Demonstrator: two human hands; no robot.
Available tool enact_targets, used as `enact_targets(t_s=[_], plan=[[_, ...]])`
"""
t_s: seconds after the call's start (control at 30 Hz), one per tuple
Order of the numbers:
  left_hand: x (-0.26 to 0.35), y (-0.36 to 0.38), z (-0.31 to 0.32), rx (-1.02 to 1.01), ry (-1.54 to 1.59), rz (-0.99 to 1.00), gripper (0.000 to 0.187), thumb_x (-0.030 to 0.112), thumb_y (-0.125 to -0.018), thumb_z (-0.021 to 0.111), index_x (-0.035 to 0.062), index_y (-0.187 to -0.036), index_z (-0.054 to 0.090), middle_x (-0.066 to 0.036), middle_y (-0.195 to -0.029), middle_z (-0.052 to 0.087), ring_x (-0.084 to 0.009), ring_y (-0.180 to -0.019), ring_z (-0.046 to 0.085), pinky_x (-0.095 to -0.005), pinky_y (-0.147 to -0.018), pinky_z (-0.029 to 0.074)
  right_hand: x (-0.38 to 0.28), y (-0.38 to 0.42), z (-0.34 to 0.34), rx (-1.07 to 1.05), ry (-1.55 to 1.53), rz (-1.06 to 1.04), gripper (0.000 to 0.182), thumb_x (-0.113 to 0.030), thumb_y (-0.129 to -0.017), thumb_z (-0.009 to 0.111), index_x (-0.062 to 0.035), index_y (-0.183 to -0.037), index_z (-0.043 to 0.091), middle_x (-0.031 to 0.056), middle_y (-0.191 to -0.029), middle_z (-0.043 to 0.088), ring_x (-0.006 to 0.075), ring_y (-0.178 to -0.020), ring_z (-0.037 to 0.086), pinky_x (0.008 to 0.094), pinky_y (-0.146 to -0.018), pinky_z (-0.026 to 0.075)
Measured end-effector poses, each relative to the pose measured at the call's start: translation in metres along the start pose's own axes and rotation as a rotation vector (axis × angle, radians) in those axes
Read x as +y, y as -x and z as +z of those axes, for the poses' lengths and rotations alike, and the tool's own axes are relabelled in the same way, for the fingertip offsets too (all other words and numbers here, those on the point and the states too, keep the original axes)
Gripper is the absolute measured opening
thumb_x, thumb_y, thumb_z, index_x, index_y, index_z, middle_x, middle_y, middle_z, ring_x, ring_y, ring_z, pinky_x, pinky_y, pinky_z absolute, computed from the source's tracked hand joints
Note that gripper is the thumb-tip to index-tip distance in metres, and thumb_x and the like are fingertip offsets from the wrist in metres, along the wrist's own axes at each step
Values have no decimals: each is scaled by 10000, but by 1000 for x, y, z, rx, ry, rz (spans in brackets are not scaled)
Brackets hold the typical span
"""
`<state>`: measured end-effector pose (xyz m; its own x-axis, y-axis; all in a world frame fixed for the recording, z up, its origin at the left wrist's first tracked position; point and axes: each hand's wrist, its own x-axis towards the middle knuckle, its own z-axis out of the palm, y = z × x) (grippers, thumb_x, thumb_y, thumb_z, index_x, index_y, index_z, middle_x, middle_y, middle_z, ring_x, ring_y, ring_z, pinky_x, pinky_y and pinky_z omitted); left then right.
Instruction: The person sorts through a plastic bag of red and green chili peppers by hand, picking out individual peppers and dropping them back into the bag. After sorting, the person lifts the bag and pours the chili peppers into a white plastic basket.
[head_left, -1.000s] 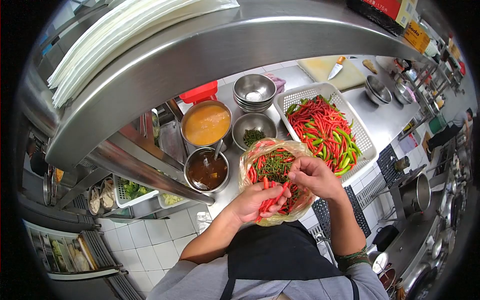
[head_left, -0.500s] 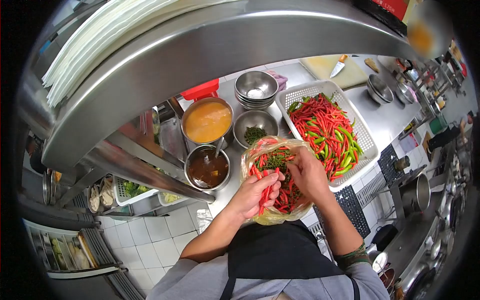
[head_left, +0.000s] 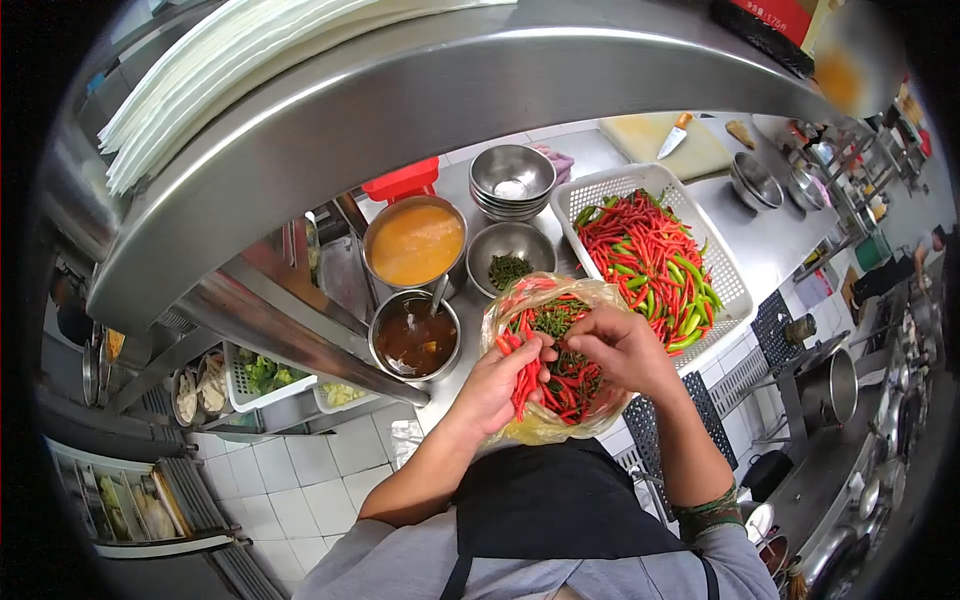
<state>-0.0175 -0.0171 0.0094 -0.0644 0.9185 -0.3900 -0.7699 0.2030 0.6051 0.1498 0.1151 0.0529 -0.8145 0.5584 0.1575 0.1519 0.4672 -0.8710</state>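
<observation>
The left hand point(head_left: 490, 390) clasps red chillies point(head_left: 522, 378) over the bag point(head_left: 555, 432); whether the right hand point(head_left: 628, 350) pinches anything, I cannot tell. Probably light, smooth and snappable, the chillies suit a mid-length hold.

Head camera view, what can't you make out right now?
All in the head view:
Whether the right hand pinches anything: the hand itself blocks it.
How many red chilies the left hand holds: it partly covers them.
The plastic bag: its bottom lies beneath what fills it.
The red box: cut off by the top edge.
</observation>
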Motion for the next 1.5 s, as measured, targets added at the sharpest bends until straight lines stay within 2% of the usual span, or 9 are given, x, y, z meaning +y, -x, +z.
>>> enact_targets(t_s=[0.1,0.3,0.53,0.67,0.93,0.97,1.07,1.3,1.5], plan=[[2,5,13,-88,-80,4,217,266,-1021,546,94,-1134,614,-10,-907,650,-80,-716,599,-225,-523,461,-10,-2,3,32,-490,198,74,-99,-936,666,-30,-925,642,-15,-761,631,51,-603,557,202,-559,454],[-7,1,14,-187,-189,4,164,253,-1016,557,102,-1063,598,6,-786,596,-62,-601,545,-209,-469,411,-7,-1,13,146,-681,292,66,-81,-927,665,-33,-913,623,1,-788,643,67,-629,591,215,-577,482],[-14,-3,10,-161,-241,-44,162,227,-1007,572,71,-1043,599,-16,-724,582,-82,-549,525,-221,-451,401,4,6,19,5,-650,281,47,-56,-934,649,-36,-922,608,-11,-763,637,67,-647,596,224,-601,479],[-4,7,23,-98,-175,-53,197,249,-1015,557,58,-1015,605,-29,-814,610,-80,-595,544,-214,-446,400,0,10,17,1,-731,277,53,-56,-944,636,-35,-909,602,-6,-762,640,69,-689,604,225,-623,477],[5,8,17,-113,-179,-114,155,223,-1009,556,74,-1034,591,-26,-836,600,-86,-590,513,-209,-434,375,-3,14,22,21,-588,180,104,-113,-948,642,-12,-929,625,47,-787,674,111,-702,628,277,-617,490],[4,7,18,-94,-157,-112,148,222,-1006,562,79,-1032,588,-22,-835,597,-86,-594,513,-211,-435,368,-10,17,22,240,63,4,90,-90,-870,708,-31,-831,652,40,-762,610,165,-658,619,315,-588,495],[8,4,24,-44,-133,-97,141,224,-1009,550,90,-1040,579,-19,-832,583,-83,-586,496,-211,-436,358,-22,18,33,498,462,-264,86,-68,-795,736,-37,-792,656,84,-762,562,245,-663,612,370,-579,485],[16,-6,43,-105,-266,-52,182,228,-1007,560,69,-1086,595,-18,-839,596,-83,-592,512,-212,-438,368,-8,16,21,755,401,-146,52,-8,-808,681,-25,-834,639,124,-792,568,309,-713,600,398,-620,487],[54,-50,89,-163,-297,-4,212,251,-1010,551,75,-1117,597,-18,-853,612,-82,-627,534,-213,-464,398,17,29,29,397,303,-102,59,-54,-839,651,-38,-894,634,145,-884,602,345,-843,628,423,-739,507]])
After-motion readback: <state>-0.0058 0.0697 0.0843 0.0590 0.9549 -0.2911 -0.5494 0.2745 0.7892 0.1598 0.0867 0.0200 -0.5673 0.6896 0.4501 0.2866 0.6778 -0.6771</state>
